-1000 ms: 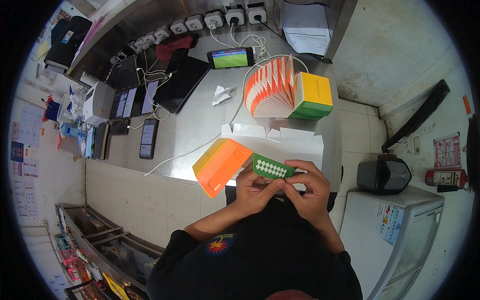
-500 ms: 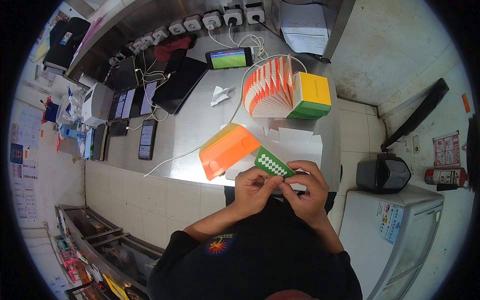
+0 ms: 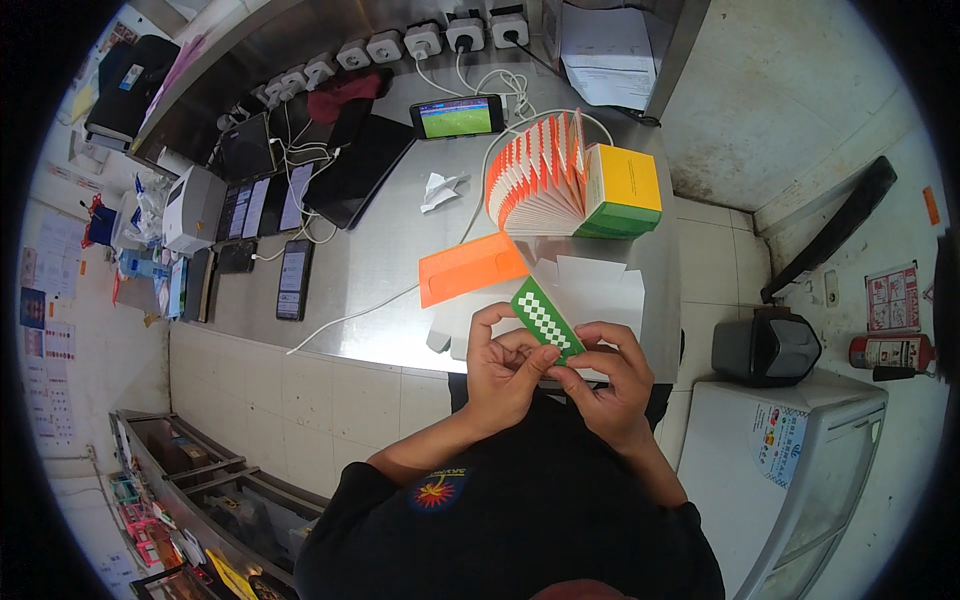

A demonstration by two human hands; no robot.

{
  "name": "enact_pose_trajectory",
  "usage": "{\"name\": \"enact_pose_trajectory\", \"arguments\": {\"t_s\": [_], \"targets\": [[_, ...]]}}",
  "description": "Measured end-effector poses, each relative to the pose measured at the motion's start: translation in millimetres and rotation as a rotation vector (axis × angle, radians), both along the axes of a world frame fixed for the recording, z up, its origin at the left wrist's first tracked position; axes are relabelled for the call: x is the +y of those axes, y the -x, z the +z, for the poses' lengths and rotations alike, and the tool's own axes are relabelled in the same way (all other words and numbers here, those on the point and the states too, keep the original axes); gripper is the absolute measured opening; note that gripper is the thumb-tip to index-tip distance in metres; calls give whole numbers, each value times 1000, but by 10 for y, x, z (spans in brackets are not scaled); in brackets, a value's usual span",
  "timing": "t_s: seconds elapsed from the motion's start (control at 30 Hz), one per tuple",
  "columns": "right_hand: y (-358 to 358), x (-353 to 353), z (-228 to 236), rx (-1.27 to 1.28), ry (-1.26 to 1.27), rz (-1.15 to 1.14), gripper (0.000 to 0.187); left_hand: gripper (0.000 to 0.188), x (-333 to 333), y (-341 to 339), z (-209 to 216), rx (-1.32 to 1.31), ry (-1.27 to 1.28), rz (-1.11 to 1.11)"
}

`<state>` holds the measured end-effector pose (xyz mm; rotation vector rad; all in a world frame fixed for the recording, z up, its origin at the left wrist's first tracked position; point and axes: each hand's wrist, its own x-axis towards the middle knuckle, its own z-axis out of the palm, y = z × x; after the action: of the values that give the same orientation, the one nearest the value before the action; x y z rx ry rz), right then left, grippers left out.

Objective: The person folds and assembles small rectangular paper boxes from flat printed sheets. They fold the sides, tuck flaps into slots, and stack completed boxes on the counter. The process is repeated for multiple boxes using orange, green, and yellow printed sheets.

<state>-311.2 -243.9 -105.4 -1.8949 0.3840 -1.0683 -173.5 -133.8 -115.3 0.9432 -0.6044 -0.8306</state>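
Observation:
Between my hands, close to the table's near edge, is a folding carton (image 3: 472, 270) with a plain orange panel and a green panel with white diamonds. My left hand (image 3: 505, 378) is closed on the near end of the green panel, thumb in front, with its index finger raised behind. My right hand (image 3: 612, 385) pinches the same end from the right. The carton's orange part extends to the far left, above the table. White flat cardboard (image 3: 605, 290) lies just beyond my hands. Past it, a fanned row of orange-and-white flat cartons (image 3: 535, 185) leans against a yellow-and-green stack (image 3: 625, 190).
On the metal table (image 3: 375, 285) are a propped phone (image 3: 458, 117) showing a green field, crumpled paper (image 3: 441, 191), another phone (image 3: 294, 280) and white cables. Plugs (image 3: 422, 42) line the back. A black bin (image 3: 765, 347) and a white freezer (image 3: 760, 440) stand right.
The carton has turned in my hands: its orange panel swung up and away, and its yellow side no longer shows. The green panel stands steeper. My left index finger has lifted.

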Motion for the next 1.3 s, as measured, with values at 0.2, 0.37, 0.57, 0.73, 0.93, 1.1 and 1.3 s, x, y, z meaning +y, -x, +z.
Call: {"name": "enact_pose_trajectory", "arguments": {"t_s": [0.2, 0.37, 0.57, 0.73, 0.93, 1.1, 1.3], "targets": [[-10, -17, -26, -10, 29, 0, 30, 58, -1, -9, 10, 22, -4, -6], [-12, -21, -25, 17, 38, -8, 30, 59, -12, -13, 16, 57, -15, -17], [-4, -20, -56, 24, 20, -6, 31, 58, -23, 9, -4, 62, -32, -13], [18, -61, -51, 2, 116, -4, 39, 64, -19, -34, 40, 72, -54, 7], [146, -264, -34, 43, 440, -93, 46, 76, 69, -213, 330, 337, 66, -74], [311, -280, 3, 42, 562, -141, 43, 86, 118, -199, 545, 158, 45, -52], [407, -215, 294, -258, 442, -122, 38, 26, 138, -315, 798, -840, -70, -68]]}}
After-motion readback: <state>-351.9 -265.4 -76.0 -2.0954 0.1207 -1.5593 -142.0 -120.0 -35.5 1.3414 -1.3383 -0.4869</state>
